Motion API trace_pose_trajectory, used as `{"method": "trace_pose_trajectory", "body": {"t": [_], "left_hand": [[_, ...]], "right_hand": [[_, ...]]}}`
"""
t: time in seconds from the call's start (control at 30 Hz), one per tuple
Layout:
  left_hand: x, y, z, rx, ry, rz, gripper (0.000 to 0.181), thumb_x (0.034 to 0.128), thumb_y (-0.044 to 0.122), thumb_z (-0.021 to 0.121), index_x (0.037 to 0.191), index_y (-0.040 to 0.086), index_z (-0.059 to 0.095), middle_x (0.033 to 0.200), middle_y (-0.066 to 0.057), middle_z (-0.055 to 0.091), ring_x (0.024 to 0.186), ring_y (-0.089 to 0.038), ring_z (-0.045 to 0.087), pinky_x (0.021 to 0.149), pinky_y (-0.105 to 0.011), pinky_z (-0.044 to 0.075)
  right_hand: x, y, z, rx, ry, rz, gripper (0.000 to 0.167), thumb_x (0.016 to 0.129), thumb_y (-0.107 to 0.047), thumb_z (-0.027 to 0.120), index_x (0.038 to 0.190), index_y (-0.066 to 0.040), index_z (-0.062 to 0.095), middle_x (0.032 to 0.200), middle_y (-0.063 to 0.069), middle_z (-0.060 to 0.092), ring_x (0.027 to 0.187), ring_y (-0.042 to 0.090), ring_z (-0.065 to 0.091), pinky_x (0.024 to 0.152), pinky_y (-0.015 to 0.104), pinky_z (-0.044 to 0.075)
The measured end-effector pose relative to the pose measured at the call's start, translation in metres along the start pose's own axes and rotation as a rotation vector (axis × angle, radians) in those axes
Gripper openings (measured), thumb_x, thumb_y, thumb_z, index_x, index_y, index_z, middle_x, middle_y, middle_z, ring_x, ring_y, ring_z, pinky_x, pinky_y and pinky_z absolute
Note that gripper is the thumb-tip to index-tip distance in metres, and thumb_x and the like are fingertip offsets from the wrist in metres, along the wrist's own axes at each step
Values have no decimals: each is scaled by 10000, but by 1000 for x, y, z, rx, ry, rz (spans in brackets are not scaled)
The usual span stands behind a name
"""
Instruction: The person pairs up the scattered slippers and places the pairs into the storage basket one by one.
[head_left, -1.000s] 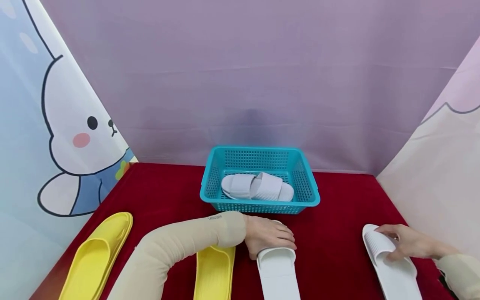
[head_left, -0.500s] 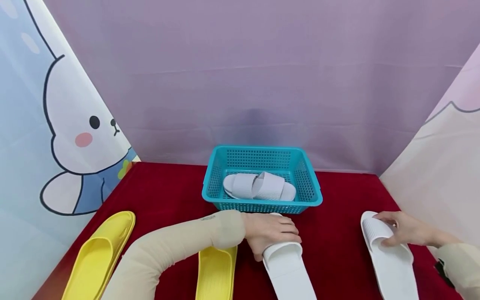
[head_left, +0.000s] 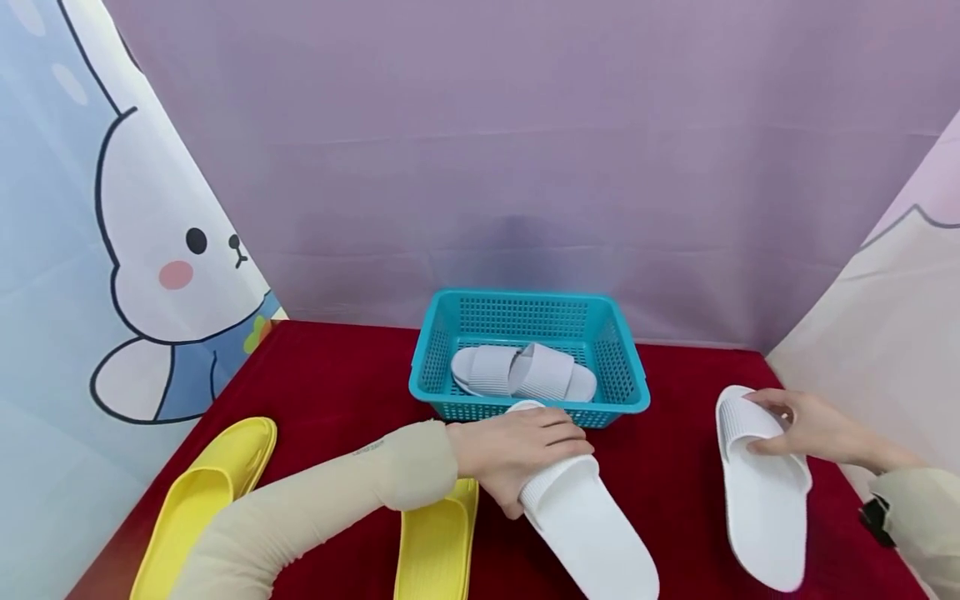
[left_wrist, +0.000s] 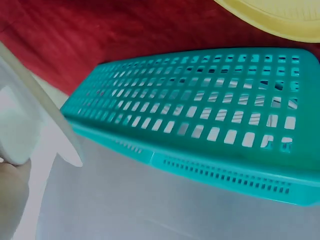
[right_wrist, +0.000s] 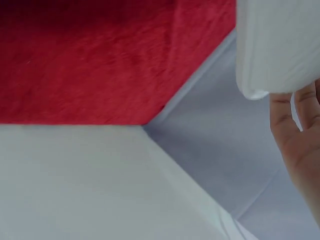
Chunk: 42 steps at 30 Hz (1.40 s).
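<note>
Our left hand [head_left: 521,454] grips one white slipper [head_left: 596,533], strap partly covered; our right hand [head_left: 817,429] pinches a second slipper [head_left: 765,517]. Beyond both, a basket [head_left: 522,315] holds a white pair [head_left: 546,372]; leftward, two yellow slippers [head_left: 191,500] are cut off.

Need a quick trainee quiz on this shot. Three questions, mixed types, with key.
1. Count: In the head view, how many yellow slippers lie on the red cloth?

2. True or false: The left hand grips one white slipper, and the right hand grips a second white slipper.

3. Multiple choice: What shows inside the basket?
A) Only yellow slippers
B) Only white slippers
C) Nothing

Key:
1. Two.
2. True.
3. B.
</note>
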<state>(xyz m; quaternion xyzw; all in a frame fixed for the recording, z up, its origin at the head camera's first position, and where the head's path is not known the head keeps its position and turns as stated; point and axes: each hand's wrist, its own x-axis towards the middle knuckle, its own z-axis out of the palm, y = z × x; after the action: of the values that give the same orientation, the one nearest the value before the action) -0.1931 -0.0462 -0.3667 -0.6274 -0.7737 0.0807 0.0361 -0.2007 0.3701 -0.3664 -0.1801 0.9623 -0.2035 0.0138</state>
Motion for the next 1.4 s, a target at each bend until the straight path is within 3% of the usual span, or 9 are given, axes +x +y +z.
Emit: {"method": "trace_pose_trajectory", "body": {"t": [0.23, 0.47, 0.77, 0.93, 1.2, 1.4], "left_hand": [[-18, 6, -16, 18, 155, -167, 1059, 554, 620, 698, 1394, 119, 293, 1387, 3, 380, 1256, -156, 327, 1079, -272, 286], [-36, 9, -30, 28, 282, -297, 1036, 529, 591, 726, 1363, 113, 339, 1338, -15, 427, 1224, -172, 353, 1050, -313, 333], [-59, -3, -35, 76, 463, -445, 1035, 482, 551, 768, 1317, 73, 389, 1305, -61, 461, 1193, -212, 390, 1028, -381, 353], [-68, -11, -35, 103, 494, -528, 1059, 464, 535, 783, 1318, 47, 389, 1289, -90, 466, 1168, -236, 404, 1002, -404, 375], [-77, -23, -30, 116, 468, -648, 1086, 477, 534, 780, 1336, 20, 359, 1292, -124, 465, 1163, -266, 415, 1013, -420, 362], [-82, -31, -24, 110, 455, -730, 1102, 473, 520, 793, 1345, 11, 352, 1290, -142, 472, 1166, -280, 415, 1004, -427, 377]], "right_hand": [[10, -19, -5, 14, 0, 70, 682, 686, -378, 780, 1187, 25, 551, 1042, 145, 617, 808, 63, 498, 618, 224, 462], [17, -30, -11, 43, 63, 131, 718, 705, -389, 763, 1219, 54, 529, 1043, 187, 615, 781, 48, 508, 595, 219, 467], [26, -49, -14, 98, 124, 207, 789, 748, -468, 703, 1284, 60, 465, 1096, 283, 587, 919, 319, 566, 590, 253, 481], [31, -59, -14, 129, 171, 262, 869, 752, -535, 665, 1335, 54, 403, 1151, 295, 538, 922, 343, 546, 573, 270, 495], [37, -79, -12, 183, 287, 320, 897, 751, -555, 653, 1387, 3, 358, 1271, 319, 448, 1003, 391, 475, 578, 261, 479], [43, -92, -6, 212, 411, 309, 858, 743, -524, 679, 1360, 7, 406, 1134, 285, 541, 937, 344, 506, 523, 235, 486]]}}
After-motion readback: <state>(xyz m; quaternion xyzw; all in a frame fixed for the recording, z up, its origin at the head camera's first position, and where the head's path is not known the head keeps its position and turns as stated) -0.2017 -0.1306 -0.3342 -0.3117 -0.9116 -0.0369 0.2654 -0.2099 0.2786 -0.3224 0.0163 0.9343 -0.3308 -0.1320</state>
